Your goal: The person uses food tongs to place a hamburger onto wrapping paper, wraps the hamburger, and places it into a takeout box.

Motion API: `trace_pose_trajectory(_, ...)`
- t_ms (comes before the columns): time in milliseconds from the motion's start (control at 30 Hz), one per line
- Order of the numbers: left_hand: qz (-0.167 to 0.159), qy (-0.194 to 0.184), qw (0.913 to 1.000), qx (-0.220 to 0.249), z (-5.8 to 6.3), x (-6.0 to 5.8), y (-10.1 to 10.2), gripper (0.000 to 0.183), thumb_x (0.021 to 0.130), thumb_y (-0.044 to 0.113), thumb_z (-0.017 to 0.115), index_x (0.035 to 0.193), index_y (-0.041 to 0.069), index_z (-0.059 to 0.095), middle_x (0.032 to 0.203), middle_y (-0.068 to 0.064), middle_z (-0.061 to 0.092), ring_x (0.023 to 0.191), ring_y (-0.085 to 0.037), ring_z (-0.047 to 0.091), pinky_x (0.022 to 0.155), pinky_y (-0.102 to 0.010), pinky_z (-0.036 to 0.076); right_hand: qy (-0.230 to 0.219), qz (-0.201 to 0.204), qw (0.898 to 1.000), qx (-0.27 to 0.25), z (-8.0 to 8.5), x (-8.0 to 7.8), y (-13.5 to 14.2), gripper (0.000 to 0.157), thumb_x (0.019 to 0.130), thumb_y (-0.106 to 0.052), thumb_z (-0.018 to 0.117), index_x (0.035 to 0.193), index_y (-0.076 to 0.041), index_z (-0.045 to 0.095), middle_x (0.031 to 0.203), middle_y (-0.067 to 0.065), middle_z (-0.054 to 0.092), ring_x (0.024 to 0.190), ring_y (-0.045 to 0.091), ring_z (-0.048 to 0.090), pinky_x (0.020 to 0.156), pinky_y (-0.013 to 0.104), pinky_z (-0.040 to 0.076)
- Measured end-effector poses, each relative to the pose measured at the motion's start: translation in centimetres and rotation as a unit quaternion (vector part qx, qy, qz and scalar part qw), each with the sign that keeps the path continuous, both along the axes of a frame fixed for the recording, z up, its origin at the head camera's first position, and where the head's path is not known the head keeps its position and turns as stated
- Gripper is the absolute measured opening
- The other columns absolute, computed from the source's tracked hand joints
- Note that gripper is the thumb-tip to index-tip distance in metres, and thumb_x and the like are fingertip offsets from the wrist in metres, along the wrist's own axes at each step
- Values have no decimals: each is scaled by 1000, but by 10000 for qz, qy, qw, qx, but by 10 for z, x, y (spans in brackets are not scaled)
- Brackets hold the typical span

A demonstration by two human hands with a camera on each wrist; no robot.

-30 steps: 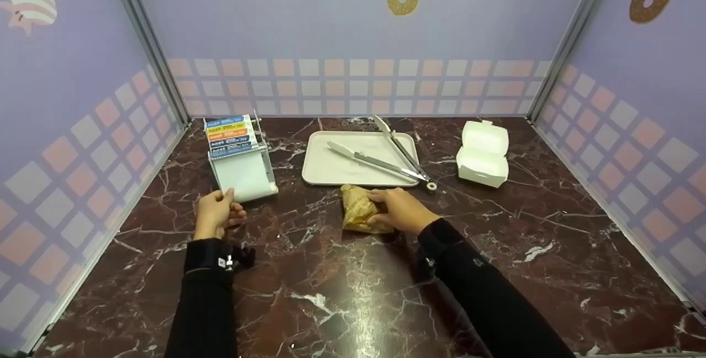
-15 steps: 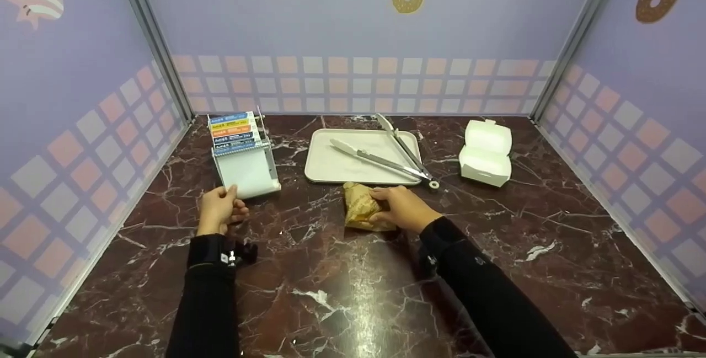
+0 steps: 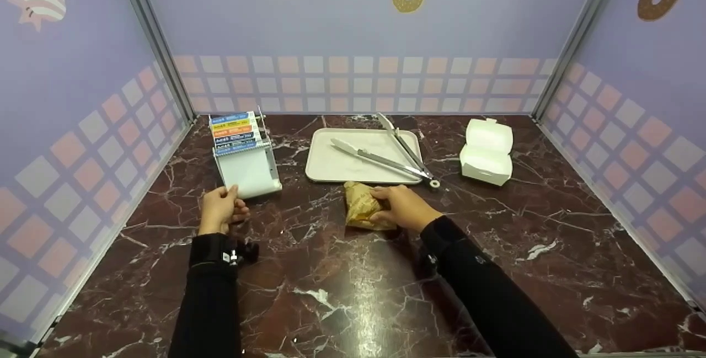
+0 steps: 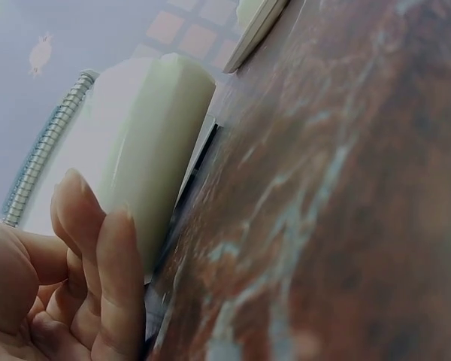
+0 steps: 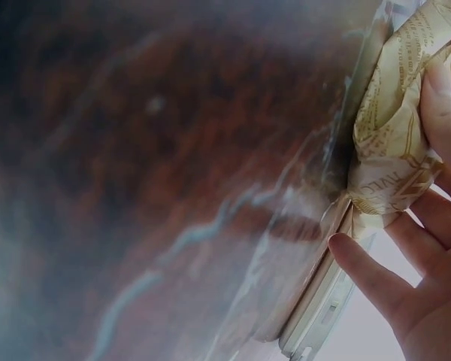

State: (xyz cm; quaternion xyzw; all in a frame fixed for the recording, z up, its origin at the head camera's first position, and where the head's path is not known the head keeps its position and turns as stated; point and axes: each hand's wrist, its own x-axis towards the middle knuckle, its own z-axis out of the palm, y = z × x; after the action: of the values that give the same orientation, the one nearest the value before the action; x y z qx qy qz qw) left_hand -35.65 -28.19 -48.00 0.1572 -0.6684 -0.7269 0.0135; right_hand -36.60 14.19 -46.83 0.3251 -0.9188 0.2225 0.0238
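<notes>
My left hand [image 3: 220, 209] is at the front of a small label rack on the left, its thumb and forefinger together at the near left corner of a curled white sheet [image 3: 255, 173]; the contact is partly hidden in the left wrist view. Colored printed strips [image 3: 236, 133] stand behind a coil at the rack's top. With thumb and fingers, my right hand [image 3: 405, 208] grips a paper-wrapped packet [image 3: 361, 206] on the table. The right wrist view shows its tan printed wrapper [image 5: 395, 128]; the contents are hidden.
A pale tray [image 3: 325, 165] lies behind the packet, with spread metal tongs [image 3: 389, 164] across it, their ring end past its front right edge. An open white clamshell box [image 3: 485, 154] stands at right. Patterned walls enclose the marbled table [image 3: 309, 292] on three sides.
The whole head view has shifted slightly. Both hands stay at the sheet and the packet, with no clear movement.
</notes>
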Motion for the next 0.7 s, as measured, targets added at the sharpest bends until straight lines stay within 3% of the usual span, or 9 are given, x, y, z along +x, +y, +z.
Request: trace_pose_trajectory(700, 121, -66, 9993, -337, -1, 1, 2, 29, 114, 23, 48, 102, -3, 50, 63, 2, 62, 49, -9, 65, 50, -26, 59, 77, 126, 9999, -33, 2, 0, -1, 62, 88, -25, 88, 139, 4, 66, 143, 20, 64, 132, 38, 63, 115, 48, 48)
